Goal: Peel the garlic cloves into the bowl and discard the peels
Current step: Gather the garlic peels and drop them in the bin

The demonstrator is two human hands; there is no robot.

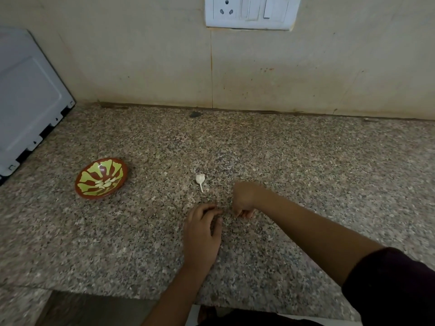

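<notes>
- The left hand rests on the speckled counter with its fingers curled and the thumb tucked near them. I cannot tell whether anything is pinched there.
- The right hand sits just beside it, to the right and slightly farther out. Its wrist is bent and its fingertips point down onto the stone. Whether it holds anything cannot be told either, as the palm faces away.
- A small garlic piece lies on the counter just beyond both hands, a little left of the right hand and touching neither.
- It is white and papery-looking, a rounded head with a thin stalk pointing back toward the hands.
- The bowl stands well to the left of the left hand. It is shallow, with a brown rim and a green and brown pattern inside.
- Pale peeled cloves lie at its bottom (their number is too small to make out).
- The right arm's dark sleeve is cut off at the frame edge.
- A white appliance far to the left and a switch plate on the wall are also partly cropped.
</notes>
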